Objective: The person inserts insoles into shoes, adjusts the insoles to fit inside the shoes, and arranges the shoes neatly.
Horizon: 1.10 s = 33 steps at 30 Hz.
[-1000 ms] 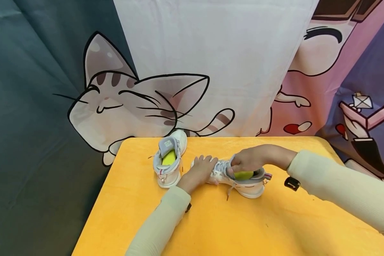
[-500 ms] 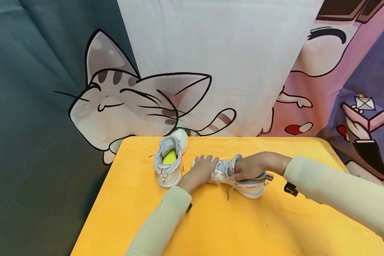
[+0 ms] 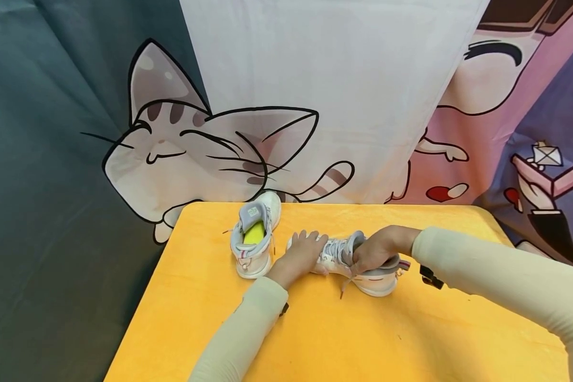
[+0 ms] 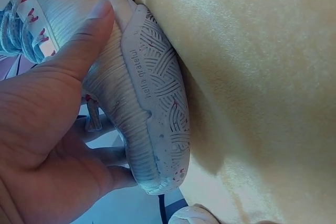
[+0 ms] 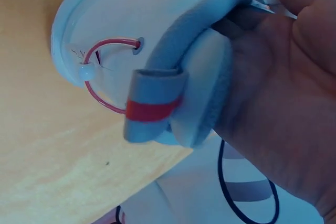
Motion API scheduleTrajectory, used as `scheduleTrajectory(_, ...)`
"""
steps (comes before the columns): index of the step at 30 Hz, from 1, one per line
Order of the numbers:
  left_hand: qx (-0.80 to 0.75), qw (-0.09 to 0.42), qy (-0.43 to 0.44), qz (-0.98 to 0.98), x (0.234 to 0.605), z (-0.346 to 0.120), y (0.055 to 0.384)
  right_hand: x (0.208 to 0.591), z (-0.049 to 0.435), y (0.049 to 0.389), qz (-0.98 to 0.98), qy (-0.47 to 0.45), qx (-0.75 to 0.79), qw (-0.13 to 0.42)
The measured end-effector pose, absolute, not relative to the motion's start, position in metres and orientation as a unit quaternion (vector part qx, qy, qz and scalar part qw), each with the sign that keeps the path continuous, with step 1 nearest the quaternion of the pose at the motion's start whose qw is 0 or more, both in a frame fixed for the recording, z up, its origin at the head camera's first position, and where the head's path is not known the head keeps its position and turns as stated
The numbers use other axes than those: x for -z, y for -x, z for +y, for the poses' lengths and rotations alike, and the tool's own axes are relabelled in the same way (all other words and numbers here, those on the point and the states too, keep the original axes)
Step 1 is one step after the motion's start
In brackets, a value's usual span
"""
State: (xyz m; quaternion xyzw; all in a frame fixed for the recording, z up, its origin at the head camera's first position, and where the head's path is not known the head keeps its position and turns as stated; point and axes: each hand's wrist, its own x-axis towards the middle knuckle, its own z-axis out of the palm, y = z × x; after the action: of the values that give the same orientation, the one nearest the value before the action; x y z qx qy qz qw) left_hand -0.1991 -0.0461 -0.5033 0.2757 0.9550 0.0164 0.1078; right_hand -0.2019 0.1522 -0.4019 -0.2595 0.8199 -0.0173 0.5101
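A white and pale pink lace-up sneaker (image 3: 374,284) lies on the yellow table, its toe to the left. My left hand (image 3: 303,252) holds the toe end, with the thumb on one side and fingers round the other in the left wrist view. My right hand (image 3: 374,249) reaches into the sneaker's opening, so its fingers are hidden. In the right wrist view, that hand (image 5: 278,72) lies against the padded grey collar, near the red-striped heel tab (image 5: 155,106). A second sneaker (image 3: 253,265) stands to the left, with a yellow-green insole (image 3: 254,233) visible inside.
The yellow table (image 3: 315,339) extends in front of both sneakers. A cloth backdrop (image 3: 339,79) with cartoon drawings hangs behind its far edge. A brown-tipped lace (image 3: 346,289) trails from the held sneaker onto the table.
My right hand has pushed deeper into the sneaker, then shifted slightly inside the opening; the yellow-green patch seen there earlier is now hidden. My left hand stays on the toe.
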Motion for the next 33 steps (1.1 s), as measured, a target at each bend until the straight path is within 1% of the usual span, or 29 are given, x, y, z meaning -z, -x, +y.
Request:
scheduleTrajectory(3, -0.022, 0.109, -0.275, 0.955, 0.504, -0.046, 0.2, 0.405, 0.151, 0.202, 0.811, 0.24, 0.031, 0.532)
scheduleTrajectory(7, -0.022, 0.12, -0.265, 0.957, 0.504, -0.045, 0.2, 0.407, 0.149, 0.203, 0.806, 0.23, 0.03, 0.545)
scheduleTrajectory(12, -0.016, 0.125, -0.262, 0.957, 0.503, -0.045, 0.2, 0.406, 0.147, 0.201, 0.813, 0.227, 0.005, 0.535)
scheduleTrajectory(15, -0.014, 0.121, -0.267, 0.956, 0.503, -0.045, 0.2, 0.403, 0.147, 0.201, 0.814, 0.244, -0.019, 0.527)
scheduleTrajectory(20, -0.018, 0.116, -0.268, 0.956, 0.502, -0.044, 0.2, 0.387, 0.148, 0.205, 0.804, 0.279, -0.022, 0.525)
scheduleTrajectory(24, -0.02, 0.12, -0.27, 0.955, 0.502, -0.043, 0.2, 0.365, 0.151, 0.21, 0.794, 0.289, 0.006, 0.535)
scheduleTrajectory(28, -0.025, 0.129, -0.265, 0.955, 0.503, -0.044, 0.2, 0.349, 0.156, 0.216, 0.792, 0.295, 0.022, 0.535)
scheduleTrajectory(30, -0.027, 0.133, -0.262, 0.956, 0.503, -0.044, 0.2, 0.346, 0.157, 0.218, 0.793, 0.295, 0.033, 0.532)
scheduleTrajectory(33, -0.026, 0.133, -0.261, 0.956, 0.504, -0.043, 0.2, 0.352, 0.158, 0.22, 0.795, 0.284, 0.05, 0.534)
